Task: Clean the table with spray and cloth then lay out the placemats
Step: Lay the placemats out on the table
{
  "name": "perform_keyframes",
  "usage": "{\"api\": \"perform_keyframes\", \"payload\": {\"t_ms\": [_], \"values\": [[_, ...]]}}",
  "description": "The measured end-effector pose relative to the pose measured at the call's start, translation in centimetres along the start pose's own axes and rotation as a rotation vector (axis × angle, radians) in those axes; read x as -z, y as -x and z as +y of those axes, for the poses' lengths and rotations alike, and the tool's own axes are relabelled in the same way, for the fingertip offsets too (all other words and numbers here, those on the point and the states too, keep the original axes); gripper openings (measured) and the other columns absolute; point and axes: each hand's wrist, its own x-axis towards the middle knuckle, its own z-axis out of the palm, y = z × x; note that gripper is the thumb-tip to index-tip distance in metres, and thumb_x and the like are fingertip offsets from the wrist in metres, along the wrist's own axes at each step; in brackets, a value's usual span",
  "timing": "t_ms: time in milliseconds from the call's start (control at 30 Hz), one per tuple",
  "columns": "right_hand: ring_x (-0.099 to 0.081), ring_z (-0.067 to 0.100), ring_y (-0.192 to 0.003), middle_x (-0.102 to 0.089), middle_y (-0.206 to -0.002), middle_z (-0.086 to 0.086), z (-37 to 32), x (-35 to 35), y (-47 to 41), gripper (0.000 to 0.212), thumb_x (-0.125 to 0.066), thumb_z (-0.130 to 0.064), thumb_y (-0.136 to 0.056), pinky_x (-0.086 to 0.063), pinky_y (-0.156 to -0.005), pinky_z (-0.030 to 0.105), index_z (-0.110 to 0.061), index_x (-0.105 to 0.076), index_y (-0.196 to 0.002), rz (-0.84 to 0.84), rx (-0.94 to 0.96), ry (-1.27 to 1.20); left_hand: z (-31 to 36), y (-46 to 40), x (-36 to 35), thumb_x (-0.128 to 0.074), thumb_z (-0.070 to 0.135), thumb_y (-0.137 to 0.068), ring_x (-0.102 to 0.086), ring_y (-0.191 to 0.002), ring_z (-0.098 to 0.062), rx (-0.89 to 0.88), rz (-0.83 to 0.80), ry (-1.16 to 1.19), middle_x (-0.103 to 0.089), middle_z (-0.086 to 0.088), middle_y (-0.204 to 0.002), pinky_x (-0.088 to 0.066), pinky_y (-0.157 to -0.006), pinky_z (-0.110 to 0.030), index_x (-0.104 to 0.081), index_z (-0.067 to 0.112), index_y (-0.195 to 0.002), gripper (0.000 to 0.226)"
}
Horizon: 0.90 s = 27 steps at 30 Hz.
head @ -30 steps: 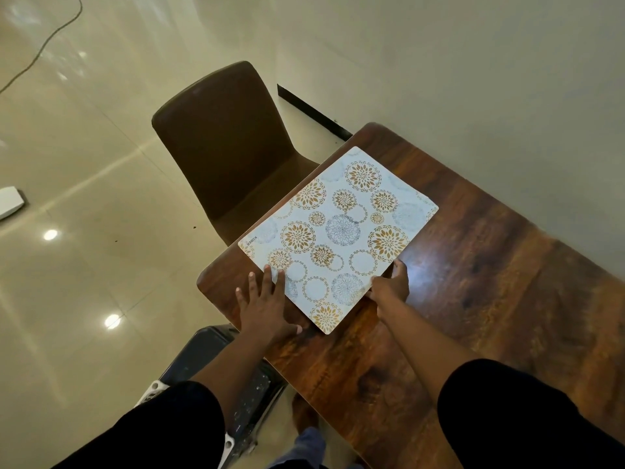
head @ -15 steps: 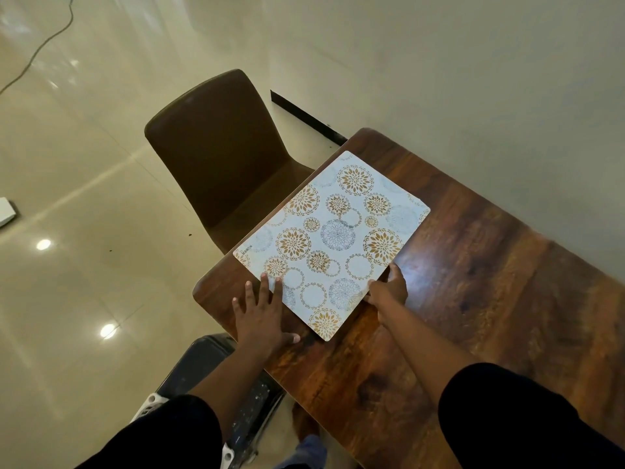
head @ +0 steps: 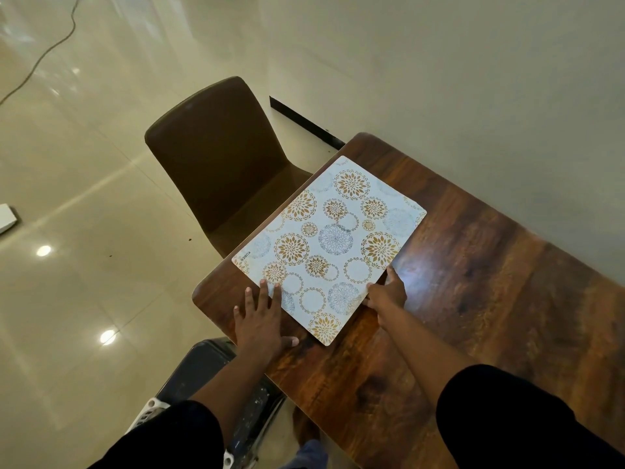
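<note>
Placemat-laying step: left hand [head: 258, 319] fingers [head: 263, 291] spread flat on the floral placemat [head: 333, 245]; right hand [head: 387, 294] pinches its edge. Next, probably square it to the desk [head: 473, 299] edge.

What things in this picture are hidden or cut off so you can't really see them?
All in the head view:
- The table: its right end runs off the picture's edge.
- The placemat: the small print at one corner is too tiny to read surely.
- The right hand: whether its fingers pinch the mat's edge is unclear.
- The dark object under the left hand: arm and table cover it.
- Spray and cloth: not seen.
</note>
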Motion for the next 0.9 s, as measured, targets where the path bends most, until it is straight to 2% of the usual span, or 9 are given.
{"api": "perform_keyframes", "payload": {"t_ms": [100,167,267,433,567,667,767,833,900], "values": [[-0.073,0.024,-0.087,-0.048,-0.153,0.006,-0.1,0.3,-0.3,0.078,-0.066,0.0,-0.093,-0.06,-0.054,0.027,-0.032,-0.035,-0.157,0.031,0.042,0.155,0.1,0.1,0.1,-0.067,0.075,-0.088,0.022,-0.162,-0.04,0.001,0.0,0.003,0.03,-0.007,-0.174,-0.004,-0.131,-0.065,0.018,0.028,-0.169,0.127],[-0.075,0.023,-0.075,-0.052,-0.15,0.007,-0.1,0.6,-0.5,0.078,-0.072,-0.013,-0.093,-0.063,-0.062,0.031,-0.031,-0.033,-0.157,0.058,0.092,0.329,0.1,0.1,0.2,-0.067,0.075,-0.088,0.022,-0.162,-0.04,0.002,-0.004,0.003,0.03,-0.007,-0.174,-0.004,-0.131,-0.065,0.018,0.028,-0.169,0.126],[-0.072,0.035,-0.101,-0.051,-0.15,0.006,0.2,0.8,-0.8,0.085,-0.076,-0.027,-0.089,-0.062,-0.084,0.044,-0.034,-0.027,-0.158,0.034,0.131,0.498,0.1,0.0,0.2,-0.068,0.074,-0.088,0.023,-0.162,-0.04,0.004,-0.007,0.014,0.031,-0.006,-0.174,-0.003,-0.131,-0.065,0.018,0.029,-0.169,0.126],[-0.067,0.038,-0.111,-0.061,-0.137,0.01,0.9,0.5,-1.4,0.092,-0.076,-0.032,-0.089,-0.059,-0.09,0.049,-0.036,-0.018,-0.159,0.012,0.144,0.588,0.1,0.2,0.2,-0.067,0.074,-0.089,0.022,-0.162,-0.04,0.005,-0.009,0.006,0.031,-0.007,-0.174,-0.004,-0.131,-0.065,0.02,0.028,-0.168,0.126],[-0.059,0.036,-0.123,-0.058,-0.138,0.013,0.7,0.5,-1.3,0.097,-0.075,-0.033,-0.09,-0.054,-0.1,0.047,-0.032,-0.01,-0.162,0.019,0.158,0.621,0.1,0.2,0.4,-0.068,0.072,-0.089,0.022,-0.162,-0.041,0.001,-0.014,0.01,0.031,-0.007,-0.174,-0.005,-0.131,-0.065,0.02,0.028,-0.168,0.127],[-0.054,0.038,-0.127,-0.048,-0.145,0.017,0.1,0.7,-0.5,0.095,-0.075,-0.033,-0.091,-0.052,-0.098,0.043,-0.03,-0.011,-0.162,0.009,0.155,0.644,0.0,0.2,0.3,-0.067,0.073,-0.089,0.023,-0.162,-0.04,0.001,-0.013,0.009,0.031,-0.007,-0.174,-0.004,-0.131,-0.064,0.02,0.028,-0.168,0.127],[-0.043,0.037,-0.13,-0.037,-0.146,0.017,-0.6,1.3,0.3,0.084,-0.072,-0.047,-0.088,-0.046,-0.1,0.045,-0.032,-0.026,-0.157,0.091,0.329,0.952,0.0,0.1,0.2,-0.066,0.074,-0.089,0.023,-0.162,-0.04,0.004,-0.014,0.011,0.031,-0.006,-0.174,-0.003,-0.131,-0.064,0.02,0.028,-0.168,0.126],[-0.029,0.036,-0.141,-0.027,-0.155,0.014,-0.7,1.7,0.3,0.085,-0.068,-0.057,-0.085,-0.037,-0.108,0.049,-0.035,-0.025,-0.155,0.08,0.458,1.106,0.0,0.1,0.1,-0.065,0.075,-0.089,0.023,-0.162,-0.04,0.002,-0.014,0.01,0.031,-0.006,-0.173,-0.003,-0.131,-0.063,0.02,0.028,-0.168,0.125],[-0.008,0.035,-0.153,-0.007,-0.168,0.006,-0.4,2.1,-0.2,0.092,-0.063,-0.066,-0.084,-0.024,-0.117,0.056,-0.039,-0.017,-0.159,-0.01,0.456,1.142,-0.1,0.0,0.1,-0.066,0.074,-0.089,0.023,-0.161,-0.04,0.0,-0.014,0.014,0.032,-0.006,-0.173,-0.003,-0.131,-0.064,0.02,0.028,-0.169,0.126]]}}
